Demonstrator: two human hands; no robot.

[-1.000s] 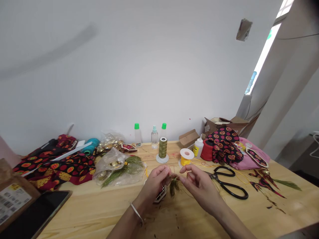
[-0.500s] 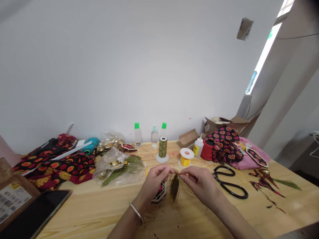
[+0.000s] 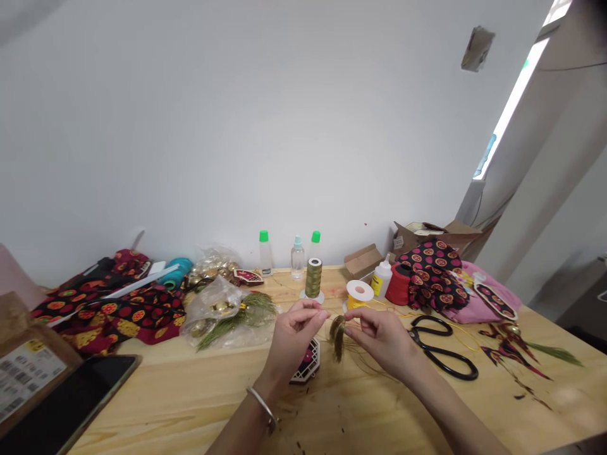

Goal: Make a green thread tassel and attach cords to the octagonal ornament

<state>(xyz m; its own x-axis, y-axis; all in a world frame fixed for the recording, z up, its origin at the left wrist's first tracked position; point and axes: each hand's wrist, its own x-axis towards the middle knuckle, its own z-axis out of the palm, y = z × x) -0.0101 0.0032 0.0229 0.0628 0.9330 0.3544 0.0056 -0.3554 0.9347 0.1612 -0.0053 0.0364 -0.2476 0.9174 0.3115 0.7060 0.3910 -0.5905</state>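
My right hand (image 3: 379,335) pinches the top of a small olive-green thread tassel (image 3: 338,341), whose strands hang down and curve over to the left. Loose strands trail below that hand toward the tabletop. To the left of the tassel, my left hand (image 3: 301,335) has its thumb and forefinger pressed together; a fine thread seems to run from the fingertips, though it is barely visible. Partly hidden behind my left hand lies an octagonal ornament (image 3: 310,363) with a white lattice edge. Just beyond my hands stands a cone of olive thread (image 3: 313,279).
Black-handled scissors (image 3: 448,357) lie right of my hands, near a yellow thread spool (image 3: 356,298), a glue bottle (image 3: 381,278) and a red thread cone (image 3: 399,283). Plastic bags (image 3: 213,306), patterned fabric (image 3: 137,316) and a phone (image 3: 71,401) occupy the left.
My hands have drawn slightly apart. The tassel has gone with my right hand, lifting and bending over, and my left fingers have come away from its top.
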